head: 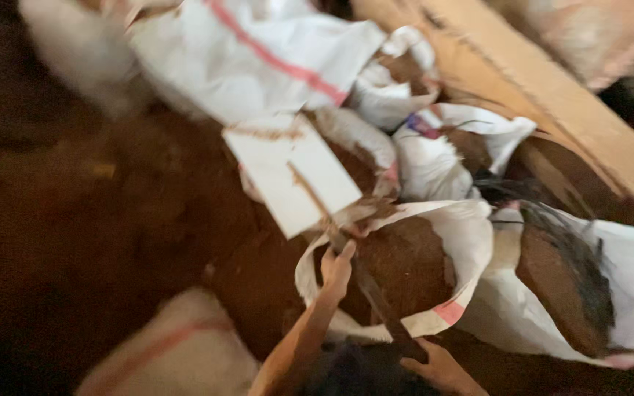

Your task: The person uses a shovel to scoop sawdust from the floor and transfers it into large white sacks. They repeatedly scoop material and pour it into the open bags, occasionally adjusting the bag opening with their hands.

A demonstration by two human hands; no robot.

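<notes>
The picture is blurred. A shovel with a flat white square blade (291, 172) and a dark wooden handle (376, 293) reaches out in front of me. The blade hangs over brown loose material, just left of an open white sack (471, 242) filled with the same brown stuff. My left hand (335, 273) grips the handle midway, at the sack's near rim. My right hand (440, 368) holds the handle's lower end at the bottom edge of the view.
Several more open white sacks of brown material stand behind and to the right (574, 293) (442, 150). A white sack with a red stripe (258, 55) lies at the top. Wooden planks (552, 92) slant across the upper right. Another sack (174, 352) sits at lower left.
</notes>
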